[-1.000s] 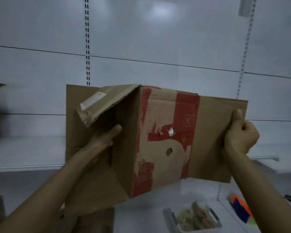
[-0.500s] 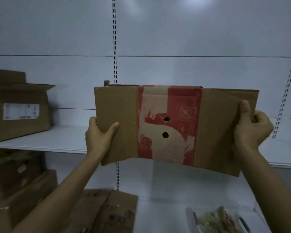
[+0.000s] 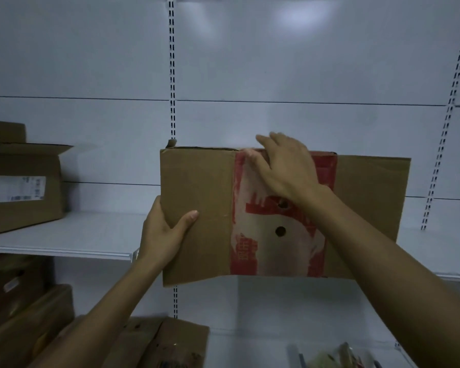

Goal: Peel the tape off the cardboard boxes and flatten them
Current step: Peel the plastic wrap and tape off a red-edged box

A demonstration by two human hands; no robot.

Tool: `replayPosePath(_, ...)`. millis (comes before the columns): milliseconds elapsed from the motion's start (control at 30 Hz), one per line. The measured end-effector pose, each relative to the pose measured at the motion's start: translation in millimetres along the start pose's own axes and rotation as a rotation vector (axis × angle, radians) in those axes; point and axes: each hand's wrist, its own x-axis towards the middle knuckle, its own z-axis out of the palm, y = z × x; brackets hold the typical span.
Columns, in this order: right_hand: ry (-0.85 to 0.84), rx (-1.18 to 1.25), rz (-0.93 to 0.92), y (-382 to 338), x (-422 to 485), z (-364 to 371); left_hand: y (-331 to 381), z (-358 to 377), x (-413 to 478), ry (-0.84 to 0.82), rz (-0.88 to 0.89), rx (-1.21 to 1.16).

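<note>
We hold a flattened cardboard box [image 3: 197, 192] upright.
Left hand [image 3: 161, 235] clamps its left edge; right hand [image 3: 284, 163] fingers pinch red tape [image 3: 250, 158] at the top; print unreadable.

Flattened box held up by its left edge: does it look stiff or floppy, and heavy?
The flattened box probably stays fairly stiff: it spans wide without sagging, gripped by the left hand at one edge. Likely light. The right hand rests at its top edge.

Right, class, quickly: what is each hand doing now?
Left hand: closed, gripping the flattened brown cardboard box at its left edge.
Right hand: fingers on the box's top edge by the red tape; grip unclear.
</note>
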Motion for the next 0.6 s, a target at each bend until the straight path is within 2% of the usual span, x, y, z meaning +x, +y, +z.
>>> replayPosePath(200,0.136,-0.094,0.062,-3,10,60,-13,-11,-15,-0.050,-0.007,0.007)
replayPosePath(300,-0.057,-0.123,0.094,-4,-12,100,-31,-20,-7,-0.105,-0.033,0.071)
replayPosePath(367,-0.242,-0.084,0.085,0,-57,141,-54,-27,-3,-0.202,-0.056,0.207)
replayPosePath(433,-0.351,-0.050,0.132,3,-100,174,-81,-30,-8,-0.247,-0.098,0.306)
replayPosePath(600,-0.271,-0.067,0.122,8,-86,192,-106,-33,18,-0.258,-0.159,0.368)
